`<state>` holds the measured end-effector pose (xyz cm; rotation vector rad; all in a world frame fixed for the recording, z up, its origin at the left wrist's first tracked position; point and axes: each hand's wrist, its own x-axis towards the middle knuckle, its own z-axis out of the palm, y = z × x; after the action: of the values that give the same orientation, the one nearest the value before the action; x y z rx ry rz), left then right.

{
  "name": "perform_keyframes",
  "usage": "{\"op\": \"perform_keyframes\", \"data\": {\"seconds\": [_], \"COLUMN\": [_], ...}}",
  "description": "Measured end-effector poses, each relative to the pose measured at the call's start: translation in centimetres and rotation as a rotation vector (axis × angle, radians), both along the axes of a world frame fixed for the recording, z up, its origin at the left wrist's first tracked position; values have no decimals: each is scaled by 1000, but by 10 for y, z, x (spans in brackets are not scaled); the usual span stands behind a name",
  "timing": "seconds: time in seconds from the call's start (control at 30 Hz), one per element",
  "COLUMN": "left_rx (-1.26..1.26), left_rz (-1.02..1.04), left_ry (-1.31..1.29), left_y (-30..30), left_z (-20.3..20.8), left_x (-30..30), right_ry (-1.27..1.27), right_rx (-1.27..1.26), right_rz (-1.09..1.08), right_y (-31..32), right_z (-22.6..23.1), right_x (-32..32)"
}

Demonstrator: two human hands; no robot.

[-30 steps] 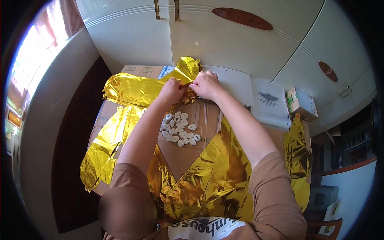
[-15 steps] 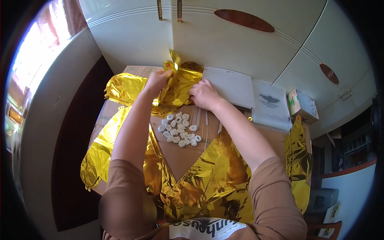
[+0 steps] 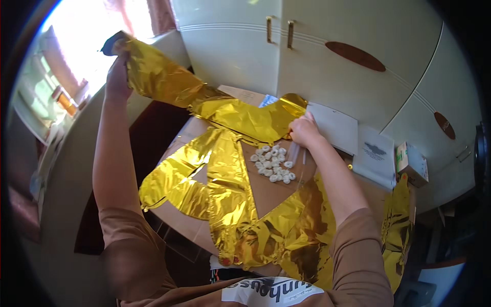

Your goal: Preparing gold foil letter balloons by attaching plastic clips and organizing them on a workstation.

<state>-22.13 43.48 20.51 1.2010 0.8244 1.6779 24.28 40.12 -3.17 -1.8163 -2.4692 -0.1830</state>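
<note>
A flat, uninflated gold foil balloon (image 3: pixel 225 113) stretches across the far side of the table. My left hand (image 3: pixel 118 77) is raised at the upper left, closed on one end of it and lifting that end off the table. At the balloon's other end, my right hand (image 3: pixel 305 130) is closed on its edge; the fingertips are partly hidden. Nearer to me lie more flat gold foil balloons, one with an A-like shape (image 3: pixel 227 184) and another (image 3: pixel 302 225) to its right. Small white coiled rolls (image 3: pixel 273 163) sit in a loose group below my right hand.
Cardboard (image 3: pixel 263 192) covers the table. Beyond my right hand lie a white sheet stack (image 3: pixel 335 128) and a clear plastic packet (image 3: pixel 373 156). A small box (image 3: pixel 411 163) stands at the right, near another gold foil piece (image 3: pixel 396 215). White cabinets (image 3: pixel 230 56) back the table.
My left hand has swung up and left, drawing out the bunched foil balloon into a long strip. My right hand stays by the balloon's right end. The view has turned left.
</note>
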Motion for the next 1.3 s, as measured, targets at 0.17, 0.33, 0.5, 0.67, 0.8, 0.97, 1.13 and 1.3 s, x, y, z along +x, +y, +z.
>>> {"op": "perform_keyframes", "data": {"seconds": [0.17, 0.33, 0.5, 0.67, 0.8, 0.97, 1.13, 1.3], "left_rx": [79, 285, 358, 317, 386, 486, 273, 511], "left_rz": [-50, -58, 387, 461, 543, 491, 455, 827], "left_ry": [363, 483, 742, 573, 552, 575, 624, 475], "left_y": [-84, -120, -89, -65, -56, -28, -33, -83], "left_z": [50, 69, 66, 37, 34, 23, 41, 105], "left_x": [63, 105, 90, 64, 40, 30, -11, -57], "right_ry": [444, 791, 430, 357, 365, 336, 178, 140], "right_rx": [464, 206, 6, -203, -182, -129, -227, -290], "right_rz": [125, 273, 220, 147, 138, 105, -54, -49], "right_y": [-46, -138, -164, -115, -72, -1, 27, 44], "right_z": [83, 239, 219, 114, 77, 33, 0, -11], "right_x": [-25, -71, -113, -125, -149, -172, -183, -192]}}
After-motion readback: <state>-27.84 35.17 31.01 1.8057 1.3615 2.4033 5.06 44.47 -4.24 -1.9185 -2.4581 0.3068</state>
